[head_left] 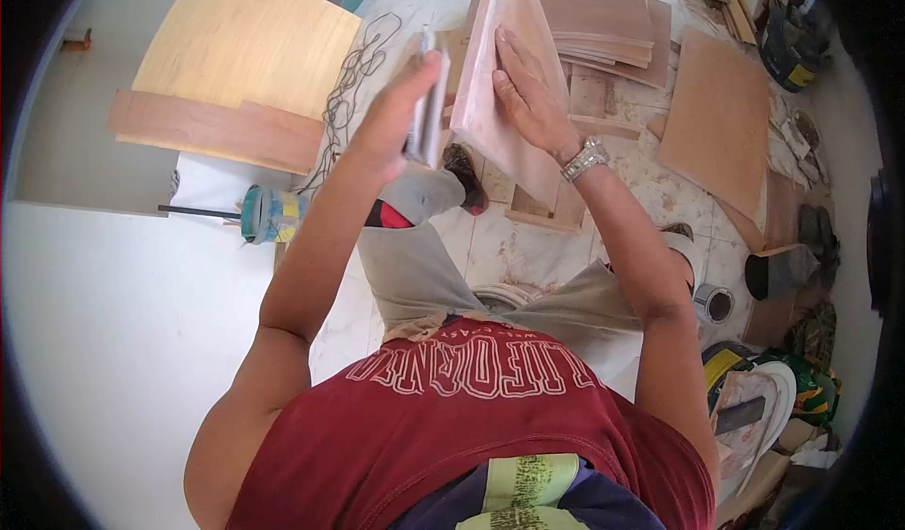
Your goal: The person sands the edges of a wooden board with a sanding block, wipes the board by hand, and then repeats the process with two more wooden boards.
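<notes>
My left hand (394, 113) is closed around a flat, narrow greyish tool (432, 120), blurred by motion and held upright just left of a wooden panel. I cannot tell what kind of tool it is. The pale pinkish panel (483, 87) stands tilted on edge between my hands, its long edge facing the tool. My right hand (530, 106), with a metal watch at the wrist, lies flat against the panel's right-hand face, fingers stretched toward its upper part. A wooden frame piece (556, 211) lies on the floor beneath the panel's lower end.
Stacked wooden panels (603, 11) lie beyond, and a brown board (721, 120) rests at right. A light wooden sheet (245, 44) is at upper left, beside a tangled cord (344, 106) and a teal-yellow bucket (269, 214). Shoes, a tin (714, 304) and buckets line the right wall.
</notes>
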### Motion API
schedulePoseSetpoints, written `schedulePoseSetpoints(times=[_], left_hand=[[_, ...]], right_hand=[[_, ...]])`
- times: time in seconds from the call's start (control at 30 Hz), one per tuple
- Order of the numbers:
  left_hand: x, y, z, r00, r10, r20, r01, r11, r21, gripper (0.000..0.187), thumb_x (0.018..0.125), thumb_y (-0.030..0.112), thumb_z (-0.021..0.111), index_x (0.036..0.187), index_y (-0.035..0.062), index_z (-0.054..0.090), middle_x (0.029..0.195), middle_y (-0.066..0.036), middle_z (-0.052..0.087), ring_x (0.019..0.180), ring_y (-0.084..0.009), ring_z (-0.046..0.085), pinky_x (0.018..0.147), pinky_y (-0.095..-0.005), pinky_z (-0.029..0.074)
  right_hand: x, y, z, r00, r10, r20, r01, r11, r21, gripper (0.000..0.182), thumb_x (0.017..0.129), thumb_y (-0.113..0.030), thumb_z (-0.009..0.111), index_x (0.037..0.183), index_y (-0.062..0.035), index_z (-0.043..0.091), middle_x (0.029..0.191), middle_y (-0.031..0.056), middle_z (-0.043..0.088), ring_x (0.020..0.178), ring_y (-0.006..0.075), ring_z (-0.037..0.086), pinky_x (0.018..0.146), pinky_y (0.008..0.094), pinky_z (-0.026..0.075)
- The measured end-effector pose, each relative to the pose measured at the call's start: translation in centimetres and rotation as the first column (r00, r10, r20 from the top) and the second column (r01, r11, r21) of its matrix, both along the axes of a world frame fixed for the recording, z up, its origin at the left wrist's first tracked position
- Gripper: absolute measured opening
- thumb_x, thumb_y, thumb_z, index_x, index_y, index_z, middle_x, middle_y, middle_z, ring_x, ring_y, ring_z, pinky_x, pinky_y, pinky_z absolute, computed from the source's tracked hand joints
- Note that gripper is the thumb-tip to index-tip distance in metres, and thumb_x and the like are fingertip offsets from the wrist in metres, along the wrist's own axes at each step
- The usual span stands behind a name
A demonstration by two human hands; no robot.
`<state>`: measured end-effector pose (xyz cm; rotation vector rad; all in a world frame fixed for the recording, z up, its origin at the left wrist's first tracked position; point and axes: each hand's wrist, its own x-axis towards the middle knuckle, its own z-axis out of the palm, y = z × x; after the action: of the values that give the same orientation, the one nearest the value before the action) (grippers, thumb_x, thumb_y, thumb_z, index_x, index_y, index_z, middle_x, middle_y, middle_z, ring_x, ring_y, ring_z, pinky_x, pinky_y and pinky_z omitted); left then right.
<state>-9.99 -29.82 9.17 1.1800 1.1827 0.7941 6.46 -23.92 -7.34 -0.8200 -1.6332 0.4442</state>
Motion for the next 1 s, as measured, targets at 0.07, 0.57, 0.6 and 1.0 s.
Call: schedulePoseSetpoints(times=[0.07,0.57,0.6,1.0], left_hand=[[1.0,0.3,-0.8,0.992,-0.129,-0.002,0.129,0.990,-0.052,0.078,0.103,0.049,0.051,0.155,-0.0025,0.023,0.153,-0.014,0.038,0.134,-0.0272,0.048,0.111,-0.0342,0.038],[9.8,33.2,-4.5,0.647,-0.059,-0.760,0.380,0.889,0.254,0.103,0.095,0.064,0.051,0.158,-0.0053,0.010,0.162,-0.027,0.023,0.150,-0.0324,0.027,0.119,-0.0380,0.027],[10.0,36.2,-4.7,0.638,-0.122,-0.760,0.387,0.905,0.179,0.103,0.095,0.065,0.051,0.158,-0.0056,0.010,0.162,-0.027,0.023,0.150,-0.0327,0.027,0.119,-0.0385,0.028],[4.1,1.6,-2.0,0.611,-0.032,-0.791,0.519,0.771,0.370,0.080,0.105,0.041,0.044,0.154,-0.0117,0.009,0.162,-0.032,0.014,0.153,-0.0419,0.010,0.124,-0.0442,0.010]], right_hand=[[0.2,-0.2,0.2,1.000,-0.010,0.012,0.010,1.000,0.006,0.058,0.105,-0.024,0.043,0.153,0.0041,0.031,0.157,0.0275,0.032,0.145,0.0419,0.030,0.121,0.0439,0.024],[0.0,-0.5,0.6,0.998,-0.062,-0.008,0.062,0.998,-0.010,0.057,0.103,-0.021,0.044,0.151,0.0078,0.032,0.154,0.0293,0.034,0.139,0.0444,0.036,0.118,0.0473,0.028],[0.0,-0.6,0.6,0.998,-0.055,-0.005,0.055,0.998,-0.008,0.057,0.103,-0.022,0.044,0.151,0.0077,0.032,0.154,0.0292,0.034,0.139,0.0443,0.036,0.118,0.0474,0.029],[-0.3,-0.4,0.1,0.999,-0.026,-0.028,0.026,1.000,-0.002,0.058,0.105,-0.025,0.041,0.153,0.0049,0.029,0.155,0.0288,0.032,0.142,0.0435,0.033,0.119,0.0464,0.026]])
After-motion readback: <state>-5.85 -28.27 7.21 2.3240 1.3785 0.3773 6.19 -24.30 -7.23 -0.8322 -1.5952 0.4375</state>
